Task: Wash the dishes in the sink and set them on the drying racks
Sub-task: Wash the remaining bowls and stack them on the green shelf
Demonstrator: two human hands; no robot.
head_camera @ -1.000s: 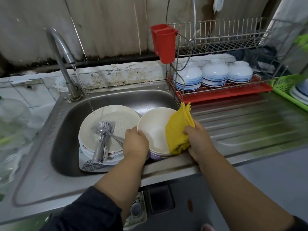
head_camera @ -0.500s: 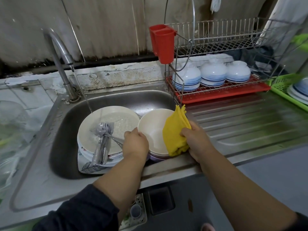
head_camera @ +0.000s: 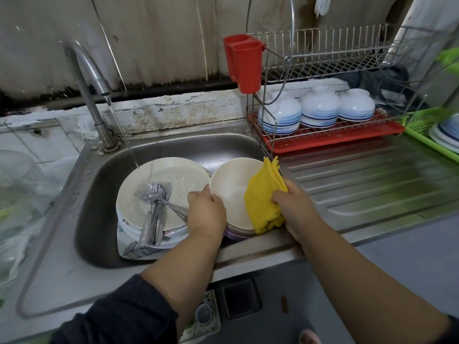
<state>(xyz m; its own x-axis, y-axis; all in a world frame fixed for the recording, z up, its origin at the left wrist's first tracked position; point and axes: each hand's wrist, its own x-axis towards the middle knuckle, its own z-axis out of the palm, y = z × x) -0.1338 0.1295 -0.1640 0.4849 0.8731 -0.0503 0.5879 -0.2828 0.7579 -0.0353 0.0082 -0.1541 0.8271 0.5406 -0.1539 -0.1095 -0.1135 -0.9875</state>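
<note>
Your left hand (head_camera: 207, 212) grips the near-left rim of the cream bowl (head_camera: 232, 192), which sits atop a stack at the right of the sink (head_camera: 104, 189); the bowls beneath show only as a purple edge, so you cannot count them. Your right hand (head_camera: 295, 211) clamps a folded yellow cloth (head_camera: 264, 197) over the bowl's right rim, hiding that side. Left of it, a stack of plates (head_camera: 173, 180) carries a bundle of cutlery (head_camera: 154, 212), too tangled to count, under the running tap (head_camera: 92, 78). Three blue-banded bowls (head_camera: 319, 110) sit upturned on the drying rack (head_camera: 335, 137); a green basket (head_camera: 422, 130) is cut off at the right edge.
</note>
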